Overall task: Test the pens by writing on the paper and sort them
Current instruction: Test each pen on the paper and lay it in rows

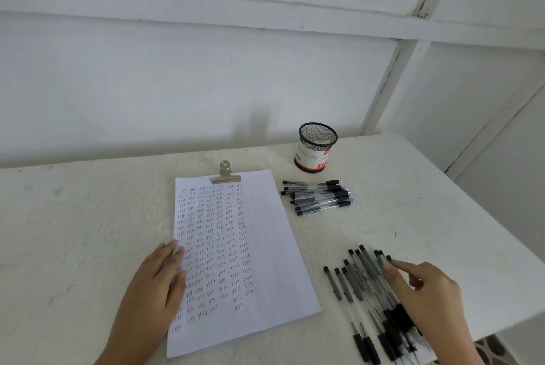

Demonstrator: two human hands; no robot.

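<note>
Head view: clipped paper [267, 246] on pale table [73, 232], white panelled wall [177, 76] behind.

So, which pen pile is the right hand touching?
The near pile, which the right hand touches; the far pile lies untouched beside the mesh cup.

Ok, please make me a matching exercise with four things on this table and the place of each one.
1 mesh cup
2 metal clip
3 left hand
4 right hand

a touching the large pen pile
b on the top edge of the paper
c flat on the paper's left edge
d upright, behind the small pen group

Pairs: 1-d, 2-b, 3-c, 4-a
</note>
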